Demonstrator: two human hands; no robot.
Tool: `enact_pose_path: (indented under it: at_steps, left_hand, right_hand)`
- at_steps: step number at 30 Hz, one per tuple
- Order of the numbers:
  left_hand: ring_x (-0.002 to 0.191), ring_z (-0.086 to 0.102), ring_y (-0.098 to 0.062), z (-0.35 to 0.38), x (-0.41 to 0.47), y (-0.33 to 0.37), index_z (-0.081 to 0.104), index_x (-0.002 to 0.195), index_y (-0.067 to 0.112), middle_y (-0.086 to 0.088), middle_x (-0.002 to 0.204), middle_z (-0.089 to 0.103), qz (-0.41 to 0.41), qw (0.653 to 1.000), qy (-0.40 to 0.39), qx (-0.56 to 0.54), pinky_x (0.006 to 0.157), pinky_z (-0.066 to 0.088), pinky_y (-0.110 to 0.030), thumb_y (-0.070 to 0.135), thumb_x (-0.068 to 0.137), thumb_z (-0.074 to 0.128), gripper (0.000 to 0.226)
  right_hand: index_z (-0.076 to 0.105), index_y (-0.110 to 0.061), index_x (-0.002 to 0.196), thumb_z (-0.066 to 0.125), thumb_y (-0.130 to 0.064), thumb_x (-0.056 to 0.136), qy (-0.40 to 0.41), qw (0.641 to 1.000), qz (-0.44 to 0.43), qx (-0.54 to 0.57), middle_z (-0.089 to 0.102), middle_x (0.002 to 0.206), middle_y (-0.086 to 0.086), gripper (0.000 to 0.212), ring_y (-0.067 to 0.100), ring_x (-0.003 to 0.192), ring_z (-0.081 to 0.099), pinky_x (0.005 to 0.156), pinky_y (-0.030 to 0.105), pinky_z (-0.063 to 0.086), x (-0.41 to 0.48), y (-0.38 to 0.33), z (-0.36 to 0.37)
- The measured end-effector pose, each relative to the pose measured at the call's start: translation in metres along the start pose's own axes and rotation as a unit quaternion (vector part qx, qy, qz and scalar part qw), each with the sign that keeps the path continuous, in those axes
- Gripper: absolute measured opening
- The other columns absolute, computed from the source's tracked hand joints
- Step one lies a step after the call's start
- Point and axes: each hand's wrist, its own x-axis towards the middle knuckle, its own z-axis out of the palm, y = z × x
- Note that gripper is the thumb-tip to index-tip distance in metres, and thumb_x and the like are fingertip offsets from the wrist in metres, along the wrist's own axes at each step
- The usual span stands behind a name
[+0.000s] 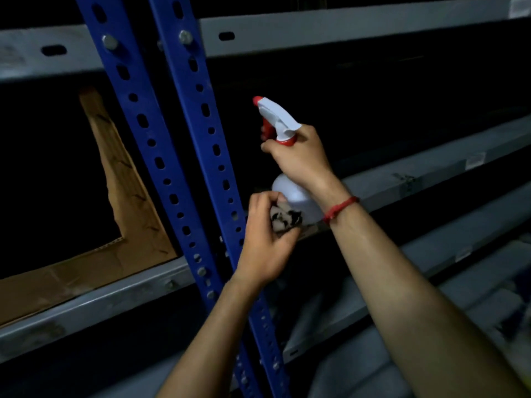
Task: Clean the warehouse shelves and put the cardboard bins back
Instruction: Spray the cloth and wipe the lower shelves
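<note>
Spray bottle (297, 198) sits in the right hand (300, 158), fingers curled round its neck by the red trigger, nozzle aimed into the dark bay, probably to wet the shelf (431, 175) before wiping. The left hand (263, 245) pinches a bunched cloth (287, 221) close under the bottle, ready to follow. Blue uprights (201, 139) crowd both hands on the left; beyond them a cardboard bin (123, 202) rests in the neighbouring bay

Dim feed; light reaches near surfaces only.
I read the shelf bays (373, 110) as black, the left shelf beam (86, 305) smeared by blur, the lower-right corner soft.
</note>
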Motion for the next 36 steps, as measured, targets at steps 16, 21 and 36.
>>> enact_pose_path:
  at_steps: [16,21,36]
  left_hand:
    - [0.082,0.071,-0.017,-0.163,-0.121,0.031,0.058,0.110,0.018,-0.007,0.096,0.074,-0.240,0.873,0.191,-0.379,0.061,0.057,-0.029,0.008,0.083,0.058,0.028]
    - [0.110,0.065,-0.024,-0.209,-0.156,0.008,0.045,0.143,0.011,-0.011,0.122,0.067,-0.257,0.872,0.225,-0.352,0.083,0.057,-0.033,0.000,0.098,0.053,0.047]
    - [0.101,0.063,-0.024,-0.284,-0.227,-0.026,0.055,0.129,0.004,-0.016,0.107,0.063,-0.319,0.831,0.301,-0.343,0.093,0.053,-0.031,-0.011,0.093,0.051,0.039]
  right_hand:
    - [0.070,-0.025,0.105,0.063,-0.046,0.094,-0.275,0.951,-0.010,0.138,0.075,0.099,0.000,0.025,0.003,0.076,0.066,0.060,0.020,0.048,-0.141,-0.092,0.071]
    - [0.068,-0.029,0.109,0.059,-0.041,0.096,-0.421,0.896,-0.005,0.139,0.073,0.101,0.001,0.019,0.006,0.089,0.069,0.062,0.022,0.050,-0.183,-0.094,0.125]
    - [0.062,-0.049,0.113,0.052,-0.050,0.091,-0.607,0.792,0.009,0.069,0.073,0.096,-0.008,0.024,0.004,0.090,0.069,0.062,0.023,0.053,-0.254,-0.079,0.177]
